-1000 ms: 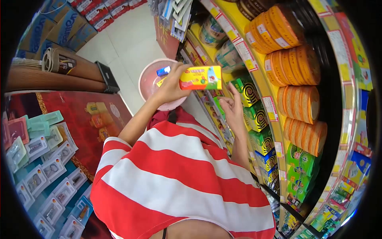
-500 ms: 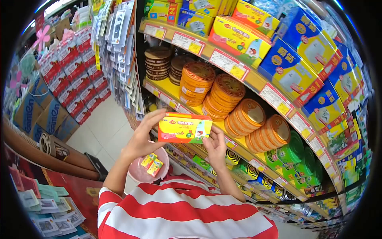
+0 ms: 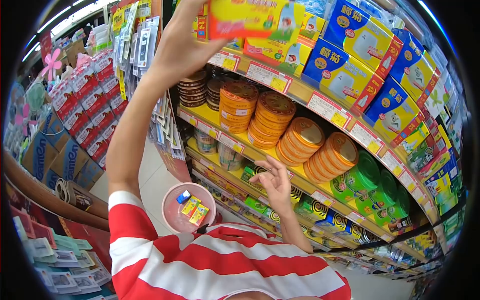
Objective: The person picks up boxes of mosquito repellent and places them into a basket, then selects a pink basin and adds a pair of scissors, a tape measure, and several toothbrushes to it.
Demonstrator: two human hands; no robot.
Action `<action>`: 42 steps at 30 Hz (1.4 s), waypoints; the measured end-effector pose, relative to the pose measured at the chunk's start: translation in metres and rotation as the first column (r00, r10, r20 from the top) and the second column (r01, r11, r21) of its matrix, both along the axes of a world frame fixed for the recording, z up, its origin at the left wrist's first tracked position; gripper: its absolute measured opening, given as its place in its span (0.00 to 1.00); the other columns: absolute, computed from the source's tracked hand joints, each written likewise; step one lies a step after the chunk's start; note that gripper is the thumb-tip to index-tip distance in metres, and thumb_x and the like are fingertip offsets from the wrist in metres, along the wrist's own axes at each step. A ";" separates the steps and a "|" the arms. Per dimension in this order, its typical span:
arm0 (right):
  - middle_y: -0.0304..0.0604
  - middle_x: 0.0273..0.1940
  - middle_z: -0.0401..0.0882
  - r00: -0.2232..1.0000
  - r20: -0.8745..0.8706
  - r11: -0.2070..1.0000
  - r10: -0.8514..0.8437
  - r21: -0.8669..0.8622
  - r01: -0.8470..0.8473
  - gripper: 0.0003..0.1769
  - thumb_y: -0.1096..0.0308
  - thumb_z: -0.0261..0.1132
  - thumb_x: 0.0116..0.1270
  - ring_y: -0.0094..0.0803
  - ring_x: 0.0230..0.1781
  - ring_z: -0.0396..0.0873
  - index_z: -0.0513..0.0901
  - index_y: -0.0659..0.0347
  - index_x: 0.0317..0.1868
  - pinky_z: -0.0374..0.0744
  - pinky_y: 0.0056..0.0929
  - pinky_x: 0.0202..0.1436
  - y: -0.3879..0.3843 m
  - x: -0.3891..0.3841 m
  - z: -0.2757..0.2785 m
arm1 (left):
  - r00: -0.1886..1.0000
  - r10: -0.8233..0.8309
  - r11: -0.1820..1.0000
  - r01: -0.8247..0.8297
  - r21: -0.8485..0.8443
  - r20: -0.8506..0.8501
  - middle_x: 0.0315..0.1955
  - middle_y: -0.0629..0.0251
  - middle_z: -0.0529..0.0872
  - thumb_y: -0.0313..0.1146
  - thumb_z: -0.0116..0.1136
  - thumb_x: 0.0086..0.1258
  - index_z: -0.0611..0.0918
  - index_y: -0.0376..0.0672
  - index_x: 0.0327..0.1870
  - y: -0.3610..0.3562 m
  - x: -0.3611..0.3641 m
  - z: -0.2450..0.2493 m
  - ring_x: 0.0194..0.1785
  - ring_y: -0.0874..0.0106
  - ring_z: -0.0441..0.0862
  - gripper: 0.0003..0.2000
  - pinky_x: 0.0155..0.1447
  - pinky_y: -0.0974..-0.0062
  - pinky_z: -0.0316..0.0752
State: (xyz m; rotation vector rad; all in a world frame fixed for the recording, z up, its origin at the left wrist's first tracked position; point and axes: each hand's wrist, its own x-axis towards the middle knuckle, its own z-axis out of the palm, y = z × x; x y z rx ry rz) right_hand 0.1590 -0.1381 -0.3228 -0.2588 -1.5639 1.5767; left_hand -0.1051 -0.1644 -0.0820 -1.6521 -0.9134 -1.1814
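Observation:
Raised at the top of the view, my left hand (image 3: 182, 45) grips a yellow and red box (image 3: 245, 19) by its left end. The box is in front of the upper shelf, where similar yellow boxes (image 3: 274, 52) stand. My right hand (image 3: 274, 184) is lower, in front of the shelves, fingers apart and holding nothing. Beyond it are stacks of orange round tins (image 3: 299, 142) on the middle shelf. A pink bucket (image 3: 172, 220) on the floor holds small yellow boxes (image 3: 195, 209) and a blue item (image 3: 184, 196).
Blue and yellow boxes (image 3: 345, 80) fill the upper shelf at the right. Green round packs (image 3: 362, 175) stand right of the orange tins. Hanging packages (image 3: 145, 40) and red packs (image 3: 92, 87) are at the left. A shelf edge with price tags (image 3: 327, 107) crosses the view.
My left hand has lifted the box up to the upper shelf. My right hand has let go of the box and stayed lower. More of the bucket shows.

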 end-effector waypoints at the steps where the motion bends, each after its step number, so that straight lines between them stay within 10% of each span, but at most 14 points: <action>1: 0.55 0.58 0.67 1.000 0.003 1.000 0.001 -0.004 -0.001 0.27 0.78 0.55 0.67 0.31 0.43 0.78 0.57 0.66 0.65 0.76 0.28 0.50 -0.002 0.002 0.000 | 0.999 -0.028 0.999 0.030 0.044 -0.039 0.49 0.53 0.76 0.25 0.64 0.53 0.70 0.38 0.56 0.002 0.012 0.017 0.53 0.61 0.74 0.27 0.57 0.68 0.69; 32: 0.54 0.52 0.73 0.992 0.083 0.995 -0.090 -0.036 0.093 0.23 0.78 0.53 0.68 0.32 0.39 0.79 0.60 0.68 0.63 0.78 0.28 0.46 -0.012 0.026 -0.013 | 0.999 -0.023 0.946 0.037 -0.323 0.046 0.48 0.39 0.71 0.18 0.52 0.51 0.65 0.29 0.54 0.127 0.019 0.057 0.57 0.45 0.67 0.25 0.59 0.60 0.66; 38: 0.55 0.51 0.73 0.990 0.098 0.994 -0.103 -0.030 0.106 0.23 0.78 0.52 0.68 0.33 0.38 0.80 0.61 0.68 0.63 0.78 0.29 0.45 -0.012 0.026 -0.016 | 0.921 0.214 0.897 -0.318 -0.308 -0.326 0.44 0.43 0.73 0.22 0.55 0.52 0.69 0.32 0.47 0.154 0.018 0.062 0.52 0.49 0.71 0.19 0.54 0.59 0.68; 42: 0.55 0.50 0.74 0.986 0.111 0.992 -0.126 -0.013 0.128 0.23 0.78 0.52 0.68 0.33 0.38 0.80 0.60 0.69 0.63 0.78 0.30 0.45 -0.013 0.029 -0.016 | 0.944 0.187 0.927 -0.261 -0.268 -0.273 0.39 0.47 0.76 0.23 0.55 0.53 0.72 0.33 0.43 0.176 0.013 0.064 0.48 0.51 0.74 0.15 0.51 0.60 0.70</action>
